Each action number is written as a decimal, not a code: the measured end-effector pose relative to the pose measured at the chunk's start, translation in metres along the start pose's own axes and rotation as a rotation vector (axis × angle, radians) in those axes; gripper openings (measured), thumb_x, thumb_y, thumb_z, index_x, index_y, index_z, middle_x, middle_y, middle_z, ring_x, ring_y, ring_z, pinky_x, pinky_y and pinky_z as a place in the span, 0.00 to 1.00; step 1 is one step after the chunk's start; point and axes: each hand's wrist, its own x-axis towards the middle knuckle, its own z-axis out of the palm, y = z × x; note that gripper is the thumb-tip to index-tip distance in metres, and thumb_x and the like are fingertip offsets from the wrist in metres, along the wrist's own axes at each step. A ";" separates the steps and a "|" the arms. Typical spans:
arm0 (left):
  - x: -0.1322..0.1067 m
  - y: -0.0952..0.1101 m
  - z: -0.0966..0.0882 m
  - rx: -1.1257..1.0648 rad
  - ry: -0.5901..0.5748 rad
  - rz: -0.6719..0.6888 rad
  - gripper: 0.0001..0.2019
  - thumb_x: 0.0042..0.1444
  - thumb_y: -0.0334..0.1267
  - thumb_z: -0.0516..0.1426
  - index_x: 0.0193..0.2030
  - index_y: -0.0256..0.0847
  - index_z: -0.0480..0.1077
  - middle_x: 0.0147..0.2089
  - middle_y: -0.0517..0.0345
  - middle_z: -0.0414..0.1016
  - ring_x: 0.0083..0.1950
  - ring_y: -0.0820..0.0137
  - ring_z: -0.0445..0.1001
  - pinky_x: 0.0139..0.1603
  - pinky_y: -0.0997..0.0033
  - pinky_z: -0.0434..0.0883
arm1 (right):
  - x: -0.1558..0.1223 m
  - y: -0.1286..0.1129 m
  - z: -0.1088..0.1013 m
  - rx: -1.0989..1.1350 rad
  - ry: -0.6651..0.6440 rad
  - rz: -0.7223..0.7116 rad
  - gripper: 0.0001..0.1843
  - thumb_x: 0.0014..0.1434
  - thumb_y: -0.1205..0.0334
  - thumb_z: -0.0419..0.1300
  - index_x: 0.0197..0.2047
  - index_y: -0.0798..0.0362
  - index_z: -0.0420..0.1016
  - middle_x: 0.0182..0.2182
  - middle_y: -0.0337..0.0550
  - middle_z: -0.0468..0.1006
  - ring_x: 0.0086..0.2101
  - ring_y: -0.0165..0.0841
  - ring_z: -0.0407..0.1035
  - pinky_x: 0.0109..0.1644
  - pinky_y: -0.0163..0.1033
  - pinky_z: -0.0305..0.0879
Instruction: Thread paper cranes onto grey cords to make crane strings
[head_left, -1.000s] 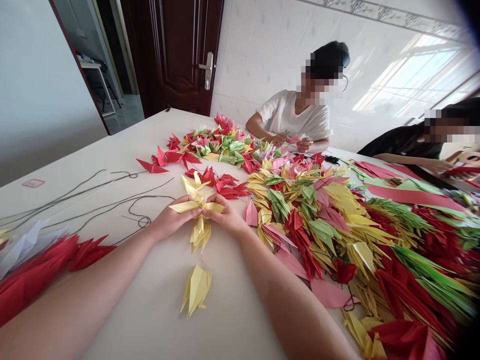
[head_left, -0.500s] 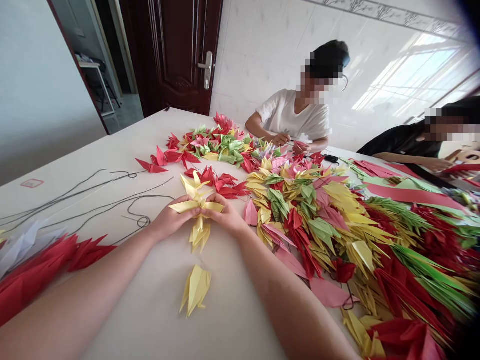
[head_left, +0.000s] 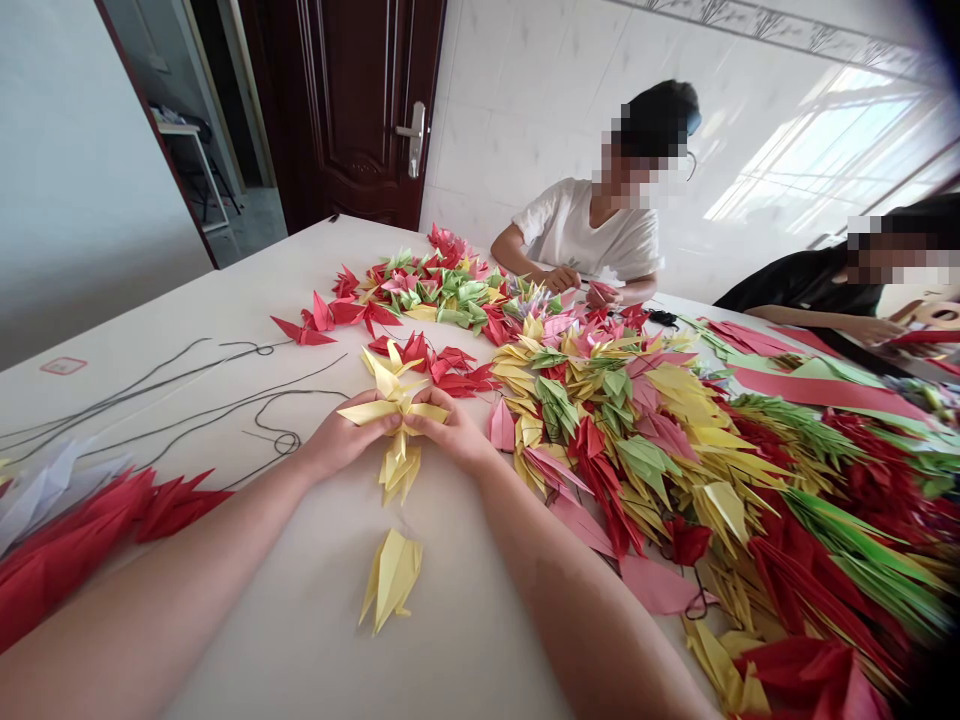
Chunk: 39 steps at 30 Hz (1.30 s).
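White surface (head_left: 465, 640) spread with folded paper, a wide heap of origami cranes (head_left: 637, 450) in yellow, pink, red and green just to the right of the grip, its edge close to the right grip (head_left: 450, 432). Straight ahead of the grip, a small cluster of red cranes (head_left: 450, 370), and farther on a second mixed heap (head_left: 435, 290). To the left of the left grip (head_left: 349, 436), long dark cords (head_left: 277, 425) looping across the surface, with red cranes (head_left: 67, 540) and white cranes (head_left: 41, 485) beyond them. Nearer the body and below the grip, a loose yellow crane (head_left: 390, 578) lying well apart from the hands.

Across the surface, well beyond the grip, a seated person in a white T-shirt (head_left: 585, 225), both hands at a small red-pink crane (head_left: 600, 293). At the far right, a second person in a black top (head_left: 802, 290), one hand over paper strips. Behind them, a dark wooden door (head_left: 337, 100) and a white tiled wall (head_left: 517, 110).

Pale yellow origami crane (head_left: 397, 470), pointed wings spread sideways, sharp folded tips above and below the hands; one crane or several stacked, impossible to tell. Its middle held inside the closed grip, fingers of both hands curled round it, hands meeting at the centre.
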 end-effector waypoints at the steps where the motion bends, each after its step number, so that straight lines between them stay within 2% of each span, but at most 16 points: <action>1: 0.000 0.000 0.000 0.005 0.000 0.002 0.14 0.48 0.49 0.57 0.33 0.41 0.67 0.33 0.60 0.71 0.37 0.66 0.69 0.39 0.70 0.66 | 0.000 0.000 0.000 -0.002 0.000 -0.002 0.19 0.41 0.52 0.65 0.31 0.52 0.62 0.25 0.33 0.65 0.26 0.25 0.61 0.33 0.33 0.60; 11: 0.001 -0.002 -0.001 0.003 -0.004 -0.010 0.14 0.48 0.48 0.57 0.36 0.41 0.68 0.36 0.58 0.72 0.41 0.65 0.70 0.41 0.69 0.66 | 0.000 0.000 0.000 0.006 -0.012 -0.014 0.19 0.41 0.51 0.64 0.29 0.52 0.61 0.25 0.33 0.64 0.26 0.25 0.60 0.33 0.33 0.59; 16: 0.002 -0.005 -0.002 -0.036 0.027 -0.022 0.13 0.48 0.49 0.58 0.34 0.41 0.67 0.33 0.61 0.70 0.37 0.67 0.69 0.39 0.70 0.66 | 0.003 0.005 -0.002 -0.003 0.006 -0.049 0.18 0.43 0.52 0.64 0.30 0.53 0.62 0.25 0.33 0.65 0.26 0.24 0.60 0.33 0.33 0.58; 25: 0.002 -0.004 -0.003 -0.072 0.028 -0.030 0.14 0.47 0.49 0.58 0.33 0.41 0.67 0.33 0.61 0.72 0.38 0.67 0.69 0.38 0.71 0.65 | 0.003 0.006 0.000 0.075 0.004 -0.017 0.19 0.42 0.51 0.65 0.30 0.52 0.62 0.26 0.34 0.68 0.28 0.27 0.65 0.36 0.36 0.62; 39: 0.003 -0.004 -0.003 -0.136 -0.002 -0.018 0.15 0.45 0.48 0.60 0.35 0.41 0.68 0.35 0.59 0.72 0.40 0.65 0.70 0.41 0.69 0.66 | 0.002 0.003 0.001 0.042 0.029 -0.022 0.17 0.43 0.51 0.63 0.28 0.52 0.63 0.25 0.33 0.65 0.26 0.25 0.60 0.34 0.33 0.58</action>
